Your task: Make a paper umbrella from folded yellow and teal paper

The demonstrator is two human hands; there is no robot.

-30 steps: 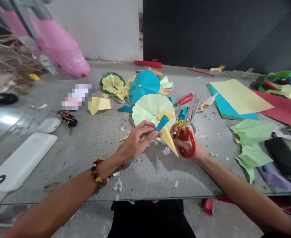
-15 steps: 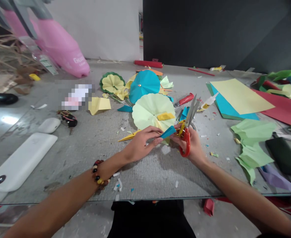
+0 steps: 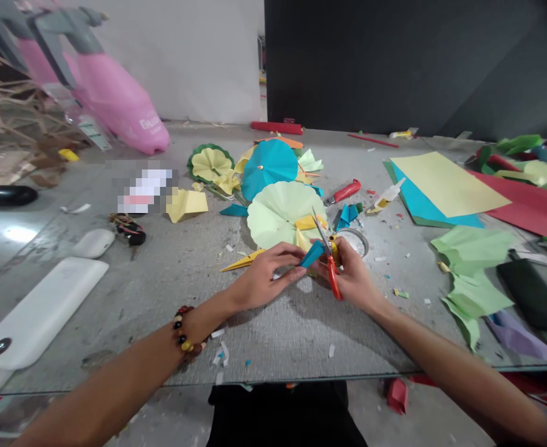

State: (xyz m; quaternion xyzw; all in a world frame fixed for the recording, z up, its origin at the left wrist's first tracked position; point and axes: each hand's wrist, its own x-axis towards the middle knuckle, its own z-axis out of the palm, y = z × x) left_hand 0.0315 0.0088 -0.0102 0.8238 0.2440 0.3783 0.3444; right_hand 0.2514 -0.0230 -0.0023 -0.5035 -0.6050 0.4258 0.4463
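Note:
My left hand (image 3: pixel 268 273) pinches a small folded piece of blue paper (image 3: pixel 312 254) between thumb and fingers. A pair of red-handled scissors (image 3: pixel 333 278) is in my right hand (image 3: pixel 353 273), blades pointing up and away beside the blue paper's right edge. A bit of yellow paper shows at my right fingers; whether they hold it I cannot tell. Just beyond both hands lies a pale green scalloped paper disc (image 3: pixel 273 214) with a yellow piece (image 3: pixel 311 221) on it. A pointed yellow folded paper (image 3: pixel 241 261) rests beside my left hand.
Behind the green disc is a blue paper disc (image 3: pixel 273 164). To the right are a tape roll (image 3: pixel 364 243), a red utility knife (image 3: pixel 346 192), a glue bottle (image 3: pixel 387 197) and coloured sheets (image 3: pixel 450 183). A white power bank (image 3: pixel 45 310) and pink spray bottle (image 3: pixel 119 102) stand left.
The scissors have turned in my right hand, from sticking up to the right to lying against the blue paper. My left hand keeps its pinch on the paper.

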